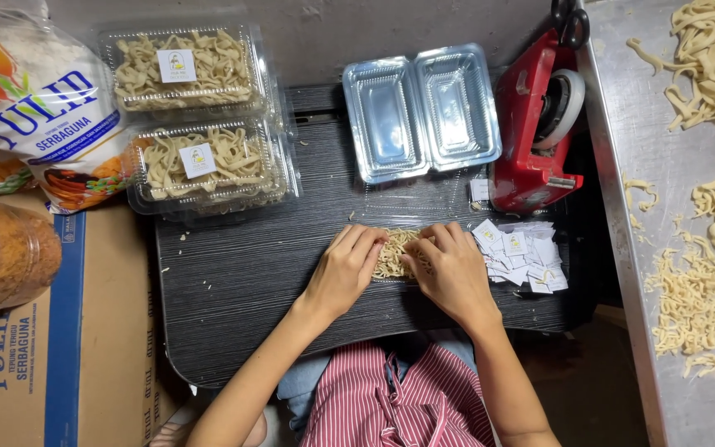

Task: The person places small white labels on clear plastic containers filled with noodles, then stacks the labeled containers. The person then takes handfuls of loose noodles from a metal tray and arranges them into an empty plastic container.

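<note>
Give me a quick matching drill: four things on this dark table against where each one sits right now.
Things:
1. red tape dispenser
2. empty clear plastic clamshell box
3. pile of small white paper labels
4. clear box of pale noodle strips

Places:
A. between the left hand and right hand
B. open, at the table's far middle
C. just right of the right hand
D. far right corner, beside the steel tray

Pairs: 1-D, 2-B, 3-C, 4-A
</note>
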